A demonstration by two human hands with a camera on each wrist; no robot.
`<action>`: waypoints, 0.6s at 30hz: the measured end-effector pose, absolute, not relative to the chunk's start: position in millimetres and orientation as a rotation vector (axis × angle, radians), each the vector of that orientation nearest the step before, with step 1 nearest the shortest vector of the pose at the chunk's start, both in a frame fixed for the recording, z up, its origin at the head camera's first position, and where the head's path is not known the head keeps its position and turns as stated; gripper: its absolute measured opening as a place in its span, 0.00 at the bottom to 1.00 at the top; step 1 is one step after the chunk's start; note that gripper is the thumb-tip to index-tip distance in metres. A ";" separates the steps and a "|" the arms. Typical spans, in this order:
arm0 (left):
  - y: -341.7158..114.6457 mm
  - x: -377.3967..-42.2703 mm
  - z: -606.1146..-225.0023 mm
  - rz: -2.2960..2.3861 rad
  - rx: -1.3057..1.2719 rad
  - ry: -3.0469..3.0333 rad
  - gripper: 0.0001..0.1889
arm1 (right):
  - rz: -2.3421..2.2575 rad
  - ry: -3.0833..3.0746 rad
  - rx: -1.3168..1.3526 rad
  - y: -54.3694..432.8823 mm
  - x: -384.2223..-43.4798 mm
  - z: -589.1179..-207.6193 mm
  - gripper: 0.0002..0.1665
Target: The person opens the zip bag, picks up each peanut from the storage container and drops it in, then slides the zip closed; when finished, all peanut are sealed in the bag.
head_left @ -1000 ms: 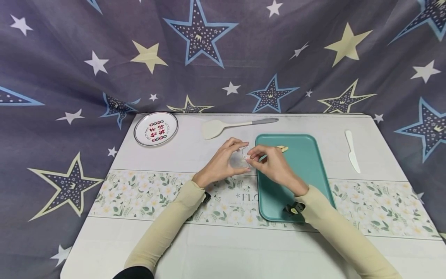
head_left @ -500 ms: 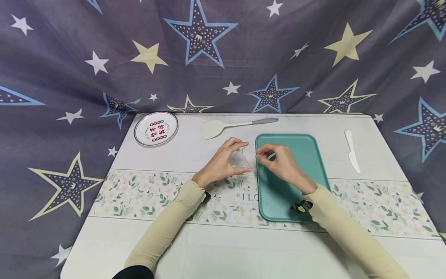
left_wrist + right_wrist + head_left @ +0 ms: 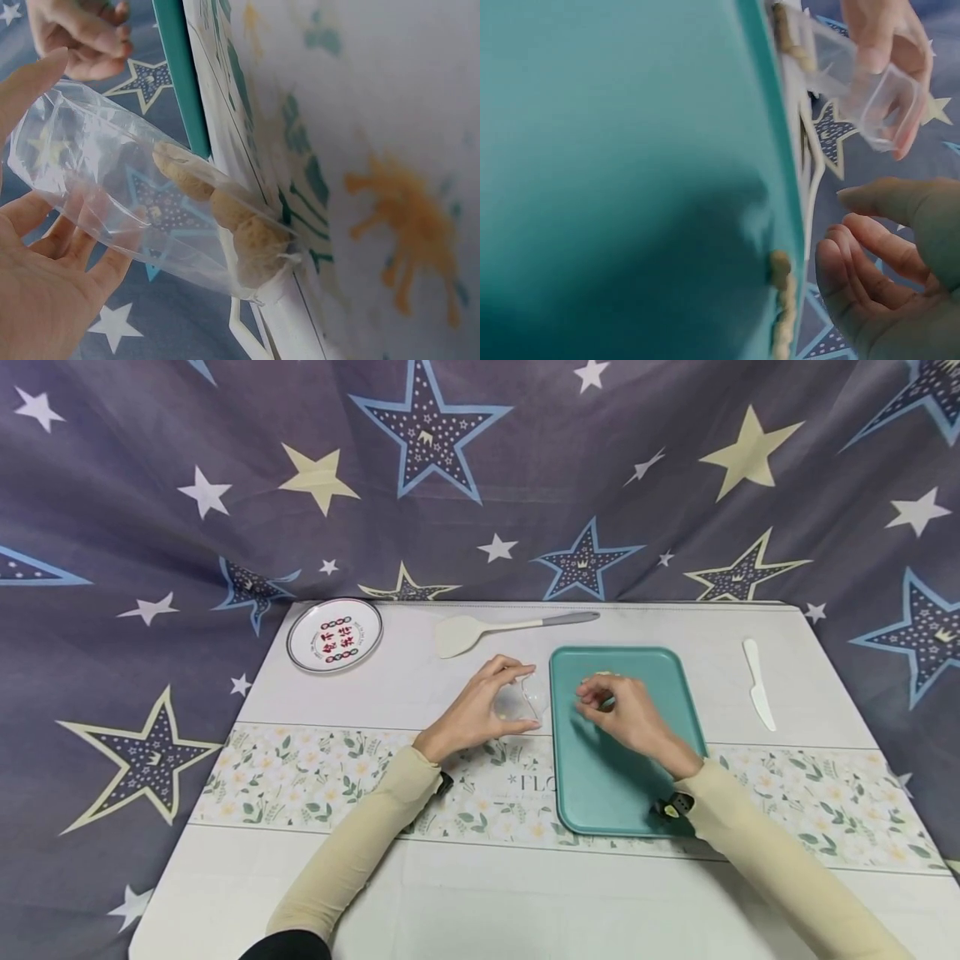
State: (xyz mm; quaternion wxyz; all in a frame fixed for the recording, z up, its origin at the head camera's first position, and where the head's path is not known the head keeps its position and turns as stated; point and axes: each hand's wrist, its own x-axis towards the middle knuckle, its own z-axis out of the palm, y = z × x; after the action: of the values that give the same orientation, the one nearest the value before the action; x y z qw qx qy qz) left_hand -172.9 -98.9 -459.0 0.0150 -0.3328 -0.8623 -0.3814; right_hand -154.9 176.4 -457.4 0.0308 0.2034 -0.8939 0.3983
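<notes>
My left hand (image 3: 476, 706) holds a clear plastic bag (image 3: 97, 131) upright, thumb and fingers spread around its mouth. Several tan, lumpy pieces (image 3: 251, 236) lie at the bottom of the bag, in the left wrist view; I cannot tell their exact kind. My right hand (image 3: 622, 714) hovers over the teal tray (image 3: 615, 793), its fingers loosely bent and a gap between thumb and fingertips. Nothing shows between them in the right wrist view. A row of similar tan pieces (image 3: 784, 315) lies on the tray, mostly hidden by the right hand in the head view.
At the back left sits a white plate (image 3: 300, 639) with red characters. A cream spatula (image 3: 459, 637) with a grey handle lies along the back edge. To the tray's right is a white plastic knife (image 3: 757, 685). A starred curtain (image 3: 480, 527) hangs behind the table.
My right hand has drawn away from the bag's mouth to the right, over the tray. The left hand and the bag have stayed in place.
</notes>
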 end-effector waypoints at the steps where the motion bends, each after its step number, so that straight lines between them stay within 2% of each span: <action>1: -99.0 -172.7 -459.1 -1.187 -1.037 -2.686 0.44 | 1.221 -2.758 0.628 178.1 -154.7 -459.4 0.11; 18: -102.2 -170.1 -458.8 -1.167 -1.026 -2.716 0.44 | 1.086 -2.843 0.472 191.5 -165.0 -480.1 0.13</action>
State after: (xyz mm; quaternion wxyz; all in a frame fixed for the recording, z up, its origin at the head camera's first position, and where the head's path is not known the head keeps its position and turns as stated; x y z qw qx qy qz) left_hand -170.1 -102.2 -458.8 0.0061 -0.3280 -0.8679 -0.3730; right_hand -165.0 191.5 -480.1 0.0310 0.1531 -0.9227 0.3523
